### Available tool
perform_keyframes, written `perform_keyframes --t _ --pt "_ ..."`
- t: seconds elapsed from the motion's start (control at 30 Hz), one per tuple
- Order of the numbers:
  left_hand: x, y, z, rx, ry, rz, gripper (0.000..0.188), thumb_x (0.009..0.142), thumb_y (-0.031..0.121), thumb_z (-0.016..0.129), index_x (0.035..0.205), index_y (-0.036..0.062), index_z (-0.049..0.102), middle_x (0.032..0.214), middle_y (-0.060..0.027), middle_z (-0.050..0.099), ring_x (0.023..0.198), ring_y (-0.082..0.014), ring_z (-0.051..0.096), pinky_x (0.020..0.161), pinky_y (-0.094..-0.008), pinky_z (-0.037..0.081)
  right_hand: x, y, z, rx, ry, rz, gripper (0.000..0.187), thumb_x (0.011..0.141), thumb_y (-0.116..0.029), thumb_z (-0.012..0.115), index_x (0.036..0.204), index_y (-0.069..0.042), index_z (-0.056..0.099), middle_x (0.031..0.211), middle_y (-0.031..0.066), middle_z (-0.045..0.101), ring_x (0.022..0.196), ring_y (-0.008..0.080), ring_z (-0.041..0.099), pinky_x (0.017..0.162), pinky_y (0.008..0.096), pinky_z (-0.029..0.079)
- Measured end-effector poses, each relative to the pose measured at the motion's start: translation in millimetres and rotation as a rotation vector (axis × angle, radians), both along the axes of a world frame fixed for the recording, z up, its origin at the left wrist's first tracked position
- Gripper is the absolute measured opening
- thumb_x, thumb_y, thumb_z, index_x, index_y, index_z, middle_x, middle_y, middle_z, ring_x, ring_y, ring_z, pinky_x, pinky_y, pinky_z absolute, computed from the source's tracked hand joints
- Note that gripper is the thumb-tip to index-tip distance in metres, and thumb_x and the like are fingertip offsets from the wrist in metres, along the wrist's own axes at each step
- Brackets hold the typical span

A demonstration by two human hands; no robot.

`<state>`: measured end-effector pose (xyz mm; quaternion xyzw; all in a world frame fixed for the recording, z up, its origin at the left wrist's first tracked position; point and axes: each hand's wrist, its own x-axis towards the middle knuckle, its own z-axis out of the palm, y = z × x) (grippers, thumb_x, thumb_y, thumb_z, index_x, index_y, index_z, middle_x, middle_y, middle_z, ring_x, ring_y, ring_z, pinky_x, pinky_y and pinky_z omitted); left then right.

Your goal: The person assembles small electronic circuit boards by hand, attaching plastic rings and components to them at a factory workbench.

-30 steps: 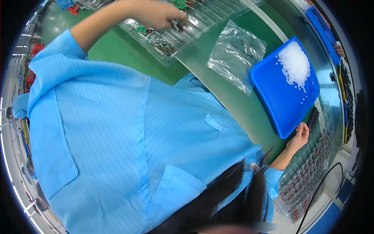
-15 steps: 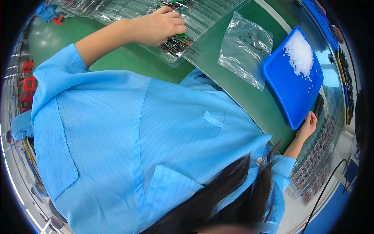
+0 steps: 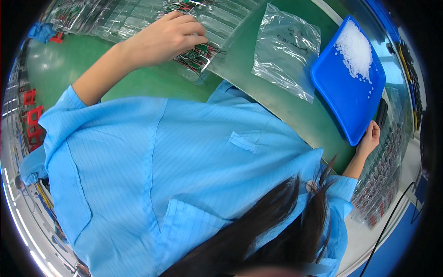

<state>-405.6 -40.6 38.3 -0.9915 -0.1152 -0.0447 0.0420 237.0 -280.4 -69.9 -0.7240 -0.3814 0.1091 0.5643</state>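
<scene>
My left hand is over a pile of small green circuit boards with red and black wires, its fingers bent together. A bit of green board shows beside the fingertips; what lies between them is hidden. The pile rests on a clear plastic blister tray by the table edge. On the right, a blue tray holds a heap of small white pellets, with a few scattered loose. My right hand is closed at the near corner of this tray, its fingers against the rim.
A clear plastic bag with handwriting lies flat on the green table between the hands. More clear blister trays stretch along the upper left. Packed wired boards under plastic and a black object lie right of the blue tray.
My left hand has drawn back slightly to the left over the wired boards. My right hand stays at the blue tray's corner. The whole view has shifted a little.
</scene>
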Motion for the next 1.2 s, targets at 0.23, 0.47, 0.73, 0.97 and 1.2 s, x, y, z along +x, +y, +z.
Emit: perform_keyframes --t 0.23,0.47,0.73,0.97,1.2 --pt "1.0 -7.9 -3.6 0.148 0.007 0.072 0.045 0.076 0.003 0.063 0.121 0.0064 0.065 0.111 -0.0056 0.062 0.109 -0.0235 0.057 0.103 -0.0395 0.043 -0.8 -6.3 4.0 -0.061 0.027 -0.018 0.019 0.096 -0.012 0.068 0.112 -0.001 0.07 0.095 0.0016 0.068 0.082 0.0085 0.058 0.074 0.0226 0.046" --pt "-11.5 -17.8 -14.2 -0.023 -0.045 0.162 0.045 0.081 -0.005 0.062 0.126 0.0021 0.063 0.124 -0.0152 0.061 0.116 -0.0357 0.056 0.105 -0.0482 0.04 -72.5 -36.1 103.5 -0.309 -0.035 0.215 0.026 0.094 -0.016 0.07 0.116 -0.002 0.067 0.106 0.002 0.068 0.097 0.0101 0.062 0.087 0.0257 0.048" --pt "-6.0 -15.6 0.9 -0.023 0.052 0.158 0.033 0.087 0.001 0.062 0.12 0.0013 0.067 0.116 -0.0133 0.065 0.107 -0.0352 0.058 0.102 -0.0474 0.042 6.2 -141.0 188.3 -0.749 -0.281 0.169 0.02 0.092 -0.016 0.069 0.107 -0.001 0.069 0.093 0.0063 0.071 0.085 0.0132 0.066 0.081 0.0294 0.054" --pt "46.6 -17.8 39.5 -0.005 0.25 0.411 0.021 0.082 0.0 0.065 0.103 -0.0024 0.068 0.109 -0.0131 0.061 0.105 -0.0333 0.053 0.093 -0.0458 0.042 226.6 -73.1 122.6 -0.667 -0.824 0.018 0.02 0.091 -0.015 0.065 0.104 -0.002 0.07 0.088 0.0149 0.072 0.079 0.0314 0.069 0.075 0.041 0.054" --pt "199.1 -36.1 76.2 -0.138 0.078 0.139 0.025 0.078 -0.001 0.07 0.102 0.0023 0.069 0.103 -0.0117 0.063 0.1 -0.033 0.057 0.09 -0.0447 0.044 270.0 9.0 54.0 -0.584 -1.039 -0.014 0.025 0.088 -0.002 0.057 0.112 -0.005 0.066 0.112 0.0146 0.064 0.108 0.0375 0.061 0.092 0.0473 0.05"
